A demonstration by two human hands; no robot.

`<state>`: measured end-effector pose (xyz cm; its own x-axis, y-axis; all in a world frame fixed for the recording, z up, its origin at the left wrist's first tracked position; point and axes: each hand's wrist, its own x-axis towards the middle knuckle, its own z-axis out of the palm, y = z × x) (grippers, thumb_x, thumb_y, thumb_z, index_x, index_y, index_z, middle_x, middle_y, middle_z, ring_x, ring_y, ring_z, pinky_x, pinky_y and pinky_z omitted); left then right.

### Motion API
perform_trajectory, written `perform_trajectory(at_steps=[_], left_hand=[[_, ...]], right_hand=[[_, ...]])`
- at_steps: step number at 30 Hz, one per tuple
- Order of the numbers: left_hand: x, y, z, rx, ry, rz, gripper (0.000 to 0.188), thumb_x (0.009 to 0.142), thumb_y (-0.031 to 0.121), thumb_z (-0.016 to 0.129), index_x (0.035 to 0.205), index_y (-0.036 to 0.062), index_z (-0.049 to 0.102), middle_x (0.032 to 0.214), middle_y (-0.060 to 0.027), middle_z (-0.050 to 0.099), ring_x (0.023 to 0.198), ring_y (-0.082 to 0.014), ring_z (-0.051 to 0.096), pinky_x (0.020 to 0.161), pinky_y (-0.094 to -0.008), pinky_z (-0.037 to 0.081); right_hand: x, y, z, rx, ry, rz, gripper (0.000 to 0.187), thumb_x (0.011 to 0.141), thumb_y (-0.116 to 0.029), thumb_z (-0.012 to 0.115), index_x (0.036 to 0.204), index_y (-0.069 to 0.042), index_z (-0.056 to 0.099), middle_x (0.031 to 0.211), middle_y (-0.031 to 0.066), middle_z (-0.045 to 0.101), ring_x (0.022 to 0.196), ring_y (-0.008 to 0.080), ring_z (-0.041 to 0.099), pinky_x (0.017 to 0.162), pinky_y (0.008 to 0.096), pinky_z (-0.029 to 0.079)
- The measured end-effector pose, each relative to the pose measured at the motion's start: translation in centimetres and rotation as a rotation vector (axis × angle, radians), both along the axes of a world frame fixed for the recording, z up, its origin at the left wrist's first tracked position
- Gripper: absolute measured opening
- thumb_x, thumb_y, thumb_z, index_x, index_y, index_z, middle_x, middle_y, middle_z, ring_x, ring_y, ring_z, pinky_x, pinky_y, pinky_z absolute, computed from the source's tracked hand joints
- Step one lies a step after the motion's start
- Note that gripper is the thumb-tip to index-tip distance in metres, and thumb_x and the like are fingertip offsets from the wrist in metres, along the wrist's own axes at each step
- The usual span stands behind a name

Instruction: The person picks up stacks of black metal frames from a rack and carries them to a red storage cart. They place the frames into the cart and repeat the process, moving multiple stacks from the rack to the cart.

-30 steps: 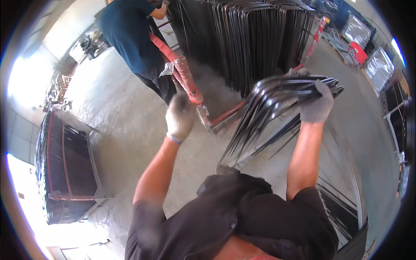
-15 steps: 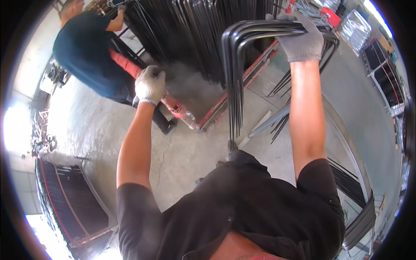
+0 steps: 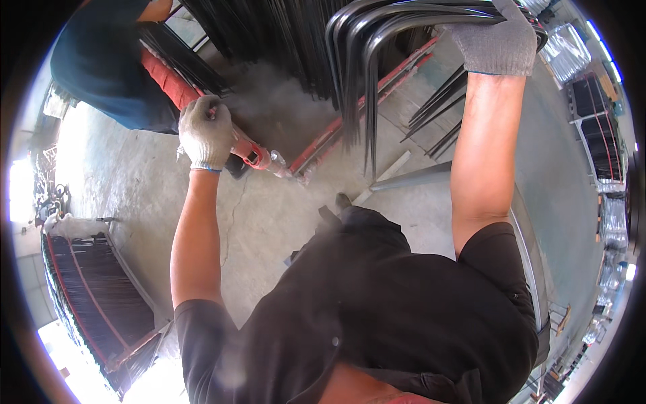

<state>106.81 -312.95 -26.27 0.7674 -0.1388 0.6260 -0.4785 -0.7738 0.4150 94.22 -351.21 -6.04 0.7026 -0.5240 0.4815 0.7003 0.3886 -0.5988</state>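
My left hand [image 3: 206, 133], in a pale knitted glove, is closed with its fingers curled round the red-wrapped rail [image 3: 165, 79] of a rack. My right hand [image 3: 496, 46], in a greyer glove, grips a bundle of bent black metal tubes [image 3: 374, 42] from above. Their upper stretch runs sideways under my palm. Past a rounded bend at the left, the long ends hang down over the floor. The ends' tips look blurred. Behind them, many upright dark tubes [image 3: 282, 40] stand close together in the rack.
A co-worker in a dark shirt [image 3: 101, 74] stands at the rack's left side. The rack's red lower bar [image 3: 330, 138] slants across the concrete floor [image 3: 269, 215]. A grey metal beam [image 3: 414, 177] lies at right. Racks of dark tubes stand at lower left [image 3: 101, 289] and far right [image 3: 595, 128].
My right hand and the tube bundle have moved up and to the right, nearer the view's top edge. The rack, the co-worker and my left hand appear farther left.
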Motion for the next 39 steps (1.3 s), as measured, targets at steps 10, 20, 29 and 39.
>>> perform_trajectory(at_steps=[10, 20, 29, 39], left_hand=[[0.1, -0.3, 0.5, 0.028, 0.041, -0.008, 0.013, 0.089, 0.014, 0.069, 0.096, 0.0098, 0.080, 0.098, -0.0149, 0.076, 0.101, -0.0395, 0.071, 0.092, -0.0510, 0.057], [0.2, 0.1, 0.5, 0.076, 0.018, 0.011, 0.009, 0.087, 0.013, 0.067, 0.089, 0.0070, 0.073, 0.090, -0.0148, 0.072, 0.094, -0.0416, 0.069, 0.084, -0.0534, 0.056], [0.0, -0.1, 0.7, 0.043, 0.027, 0.037, 0.010, 0.084, 0.010, 0.073, 0.092, 0.0060, 0.079, 0.090, -0.0150, 0.074, 0.093, -0.0382, 0.070, 0.085, -0.0496, 0.057], [0.0, 0.0, 0.6, 0.064, 0.042, 0.086, 0.013, 0.082, 0.006, 0.072, 0.093, 0.0067, 0.079, 0.090, -0.0130, 0.073, 0.095, -0.0367, 0.070, 0.085, -0.0489, 0.058]], right_hand=[[9.3, 2.3, -1.7, 0.326, -0.010, 0.180, 0.011, 0.107, -0.009, 0.055, 0.116, -0.011, 0.062, 0.093, 0.0101, 0.068, 0.087, 0.0298, 0.071, 0.093, 0.0637, 0.059], [17.7, 8.1, -2.7, 0.714, 0.069, 0.369, 0.014, 0.113, -0.018, 0.054, 0.108, -0.006, 0.060, 0.091, 0.0108, 0.061, 0.088, 0.0300, 0.067, 0.087, 0.0581, 0.060], [21.9, 11.5, -3.8, 0.623, 0.119, 0.431, 0.026, 0.112, -0.026, 0.054, 0.097, -0.007, 0.060, 0.086, 0.0090, 0.065, 0.085, 0.0291, 0.067, 0.092, 0.0552, 0.056], [24.5, 13.2, -3.4, 0.662, 0.158, 0.372, 0.019, 0.111, -0.026, 0.059, 0.100, -0.010, 0.059, 0.090, 0.0058, 0.063, 0.091, 0.0278, 0.066, 0.095, 0.0564, 0.053]])
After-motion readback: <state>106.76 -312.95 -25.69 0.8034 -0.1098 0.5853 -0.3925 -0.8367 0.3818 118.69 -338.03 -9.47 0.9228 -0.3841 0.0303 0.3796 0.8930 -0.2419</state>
